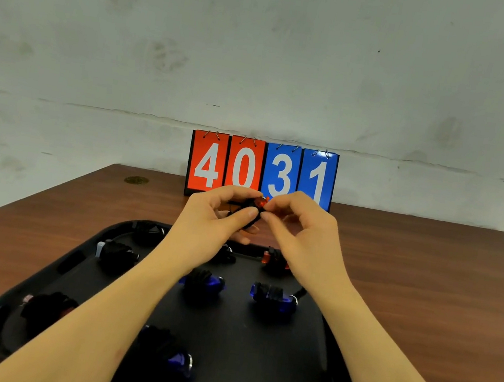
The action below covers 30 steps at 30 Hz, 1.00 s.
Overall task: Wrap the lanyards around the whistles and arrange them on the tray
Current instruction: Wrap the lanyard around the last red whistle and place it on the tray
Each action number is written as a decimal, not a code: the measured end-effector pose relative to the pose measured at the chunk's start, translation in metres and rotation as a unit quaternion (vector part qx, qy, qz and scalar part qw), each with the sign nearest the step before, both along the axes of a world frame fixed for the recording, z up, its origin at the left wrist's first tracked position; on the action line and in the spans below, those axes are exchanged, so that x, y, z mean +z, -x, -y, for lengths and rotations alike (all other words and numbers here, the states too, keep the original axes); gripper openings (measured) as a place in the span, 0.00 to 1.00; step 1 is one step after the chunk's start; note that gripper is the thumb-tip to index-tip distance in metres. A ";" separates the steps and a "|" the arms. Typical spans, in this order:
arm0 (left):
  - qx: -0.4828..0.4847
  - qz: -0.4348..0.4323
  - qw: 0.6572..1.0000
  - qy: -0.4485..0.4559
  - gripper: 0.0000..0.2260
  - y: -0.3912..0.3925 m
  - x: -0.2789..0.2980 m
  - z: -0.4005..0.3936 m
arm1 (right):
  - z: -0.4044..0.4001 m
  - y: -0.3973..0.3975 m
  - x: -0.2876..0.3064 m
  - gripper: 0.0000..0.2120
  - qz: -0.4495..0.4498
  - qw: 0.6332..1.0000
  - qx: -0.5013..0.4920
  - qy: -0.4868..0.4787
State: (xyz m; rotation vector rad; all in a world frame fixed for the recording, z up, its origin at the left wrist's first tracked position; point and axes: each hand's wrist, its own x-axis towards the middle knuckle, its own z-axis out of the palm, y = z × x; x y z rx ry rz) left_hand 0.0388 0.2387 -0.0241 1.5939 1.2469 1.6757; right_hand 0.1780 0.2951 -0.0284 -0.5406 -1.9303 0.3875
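Head: hands [257, 214] pinch whistle [260, 203] above tray [301, 359].

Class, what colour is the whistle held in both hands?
Orange-red whistle, wound in a black lanyard; the head view shows it.

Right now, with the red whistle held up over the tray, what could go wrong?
1. Both hands, left hand and right hand, pinch the red whistle in the air; a slip could let its black lanyard unwind.
2. Dropped, it might land on the wrapped blue whistles below and disturb them.
3. The black tray already holds several bundles; the forearms crossing it could nudge some.
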 end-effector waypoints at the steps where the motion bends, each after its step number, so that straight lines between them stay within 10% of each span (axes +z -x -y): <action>1: 0.000 -0.002 1.000 0.001 0.12 -0.001 0.000 0.000 | -0.001 0.000 0.000 0.04 0.003 1.000 -0.004 -0.017; 18: -0.021 0.007 1.000 -0.014 0.13 0.001 -0.001 0.000 | 0.001 -0.007 0.011 0.05 -0.131 0.956 0.105 0.239; 30: -0.013 -0.067 0.998 0.000 0.09 0.003 -0.002 -0.001 | 0.003 -0.013 0.014 0.04 -0.050 0.963 0.107 0.242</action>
